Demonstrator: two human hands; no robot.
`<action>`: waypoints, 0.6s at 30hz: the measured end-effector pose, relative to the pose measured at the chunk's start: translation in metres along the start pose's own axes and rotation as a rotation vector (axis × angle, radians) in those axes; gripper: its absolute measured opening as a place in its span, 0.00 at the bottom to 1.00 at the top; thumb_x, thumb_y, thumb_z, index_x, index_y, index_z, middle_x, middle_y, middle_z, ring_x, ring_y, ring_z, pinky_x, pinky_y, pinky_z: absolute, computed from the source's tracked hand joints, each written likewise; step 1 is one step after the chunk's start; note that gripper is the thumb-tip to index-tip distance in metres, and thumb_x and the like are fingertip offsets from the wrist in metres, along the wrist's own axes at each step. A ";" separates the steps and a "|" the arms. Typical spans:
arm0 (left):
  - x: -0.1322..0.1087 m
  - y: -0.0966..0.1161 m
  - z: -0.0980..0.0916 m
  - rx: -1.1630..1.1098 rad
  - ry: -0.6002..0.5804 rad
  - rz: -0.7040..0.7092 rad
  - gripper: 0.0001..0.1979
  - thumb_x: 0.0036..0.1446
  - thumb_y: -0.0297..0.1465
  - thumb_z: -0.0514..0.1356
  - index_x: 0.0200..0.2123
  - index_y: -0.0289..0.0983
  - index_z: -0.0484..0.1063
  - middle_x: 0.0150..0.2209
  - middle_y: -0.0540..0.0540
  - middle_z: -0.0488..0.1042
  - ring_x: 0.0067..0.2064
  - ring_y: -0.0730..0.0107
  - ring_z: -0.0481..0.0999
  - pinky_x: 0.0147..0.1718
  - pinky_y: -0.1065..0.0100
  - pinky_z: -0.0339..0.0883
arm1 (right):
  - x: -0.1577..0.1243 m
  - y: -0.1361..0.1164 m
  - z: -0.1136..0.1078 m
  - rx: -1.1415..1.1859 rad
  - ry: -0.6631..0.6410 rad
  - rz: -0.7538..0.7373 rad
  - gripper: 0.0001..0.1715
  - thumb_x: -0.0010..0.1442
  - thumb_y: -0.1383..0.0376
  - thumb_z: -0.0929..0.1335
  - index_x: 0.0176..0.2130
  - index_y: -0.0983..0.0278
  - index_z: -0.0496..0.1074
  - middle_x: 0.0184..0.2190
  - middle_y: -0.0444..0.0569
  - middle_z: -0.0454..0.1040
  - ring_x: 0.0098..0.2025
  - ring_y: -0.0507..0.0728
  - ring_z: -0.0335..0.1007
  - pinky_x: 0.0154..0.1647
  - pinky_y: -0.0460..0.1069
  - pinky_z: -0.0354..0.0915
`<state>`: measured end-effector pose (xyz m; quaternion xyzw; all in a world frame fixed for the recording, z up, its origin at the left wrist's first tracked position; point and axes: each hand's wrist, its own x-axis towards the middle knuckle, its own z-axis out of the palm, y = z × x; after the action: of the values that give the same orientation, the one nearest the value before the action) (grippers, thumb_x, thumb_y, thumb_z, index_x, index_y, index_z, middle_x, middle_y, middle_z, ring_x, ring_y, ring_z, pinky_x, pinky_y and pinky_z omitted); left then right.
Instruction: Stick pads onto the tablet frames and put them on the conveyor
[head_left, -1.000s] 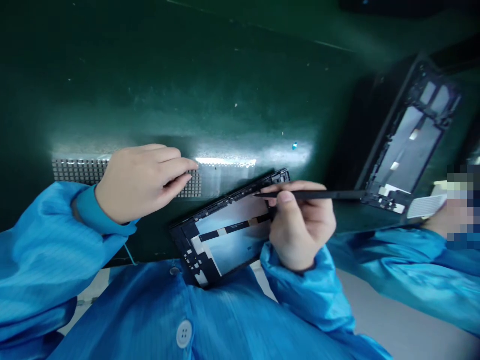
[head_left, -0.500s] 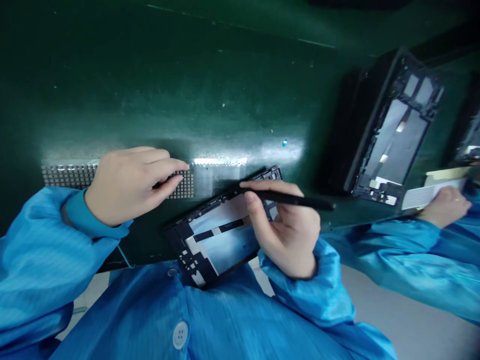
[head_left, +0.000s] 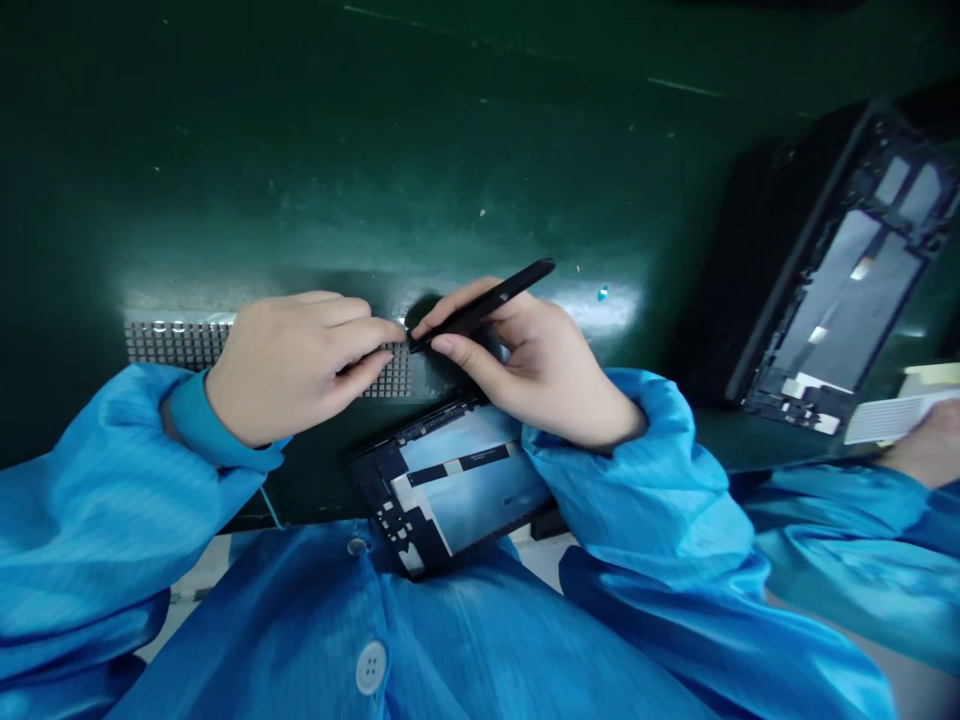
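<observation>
My left hand (head_left: 289, 362) rests on a strip of small grey squares (head_left: 169, 342) on the green mat, with its thumb and forefinger pinched at the strip's right end. Close beside it, my right hand (head_left: 536, 365) grips black tweezers (head_left: 484, 302) whose tip points down at that same end of the strip. An open tablet frame (head_left: 450, 480), black with pale inner panels, lies tilted at the table's near edge, under my right wrist.
A second open tablet frame (head_left: 847, 300) lies at the right on the green mat (head_left: 450, 150). A co-worker's hand (head_left: 926, 450) in a blue sleeve holds a white ribbed strip (head_left: 889, 418) beside it.
My right hand has left the tablet frame and carried the tweezers up and left to the strip's right end. My left hand has stayed on the strip.
</observation>
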<state>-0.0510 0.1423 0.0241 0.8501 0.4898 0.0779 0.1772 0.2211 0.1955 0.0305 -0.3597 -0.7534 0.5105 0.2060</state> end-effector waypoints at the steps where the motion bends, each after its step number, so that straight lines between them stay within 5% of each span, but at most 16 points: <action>1: 0.000 0.000 0.000 0.001 -0.004 -0.001 0.21 0.84 0.39 0.53 0.58 0.51 0.88 0.36 0.47 0.86 0.43 0.56 0.88 0.33 0.58 0.69 | 0.001 0.000 0.000 -0.008 0.001 -0.001 0.12 0.82 0.55 0.74 0.53 0.60 0.84 0.52 0.51 0.91 0.53 0.61 0.90 0.58 0.56 0.84; 6: -0.001 0.000 -0.002 0.013 -0.001 0.004 0.21 0.86 0.39 0.52 0.59 0.49 0.87 0.39 0.46 0.88 0.45 0.56 0.90 0.33 0.58 0.71 | -0.012 -0.001 0.002 0.173 0.109 0.025 0.10 0.79 0.54 0.78 0.51 0.57 0.84 0.47 0.48 0.91 0.49 0.62 0.92 0.55 0.57 0.87; 12: -0.002 -0.004 0.002 -0.045 0.090 0.058 0.18 0.85 0.36 0.57 0.56 0.43 0.89 0.38 0.45 0.88 0.42 0.57 0.88 0.29 0.58 0.66 | -0.084 0.001 0.033 0.075 0.865 0.028 0.05 0.79 0.57 0.78 0.50 0.53 0.82 0.42 0.46 0.85 0.43 0.60 0.91 0.50 0.58 0.88; 18: -0.003 -0.007 0.002 -0.105 0.106 0.056 0.20 0.85 0.40 0.57 0.57 0.42 0.91 0.32 0.47 0.82 0.37 0.57 0.84 0.30 0.59 0.67 | -0.100 0.015 0.046 0.022 0.827 0.027 0.04 0.81 0.63 0.75 0.54 0.55 0.80 0.46 0.46 0.88 0.48 0.58 0.93 0.54 0.56 0.88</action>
<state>-0.0577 0.1429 0.0193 0.8476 0.4698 0.1535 0.1932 0.2608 0.0949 0.0038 -0.5420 -0.5970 0.3335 0.4885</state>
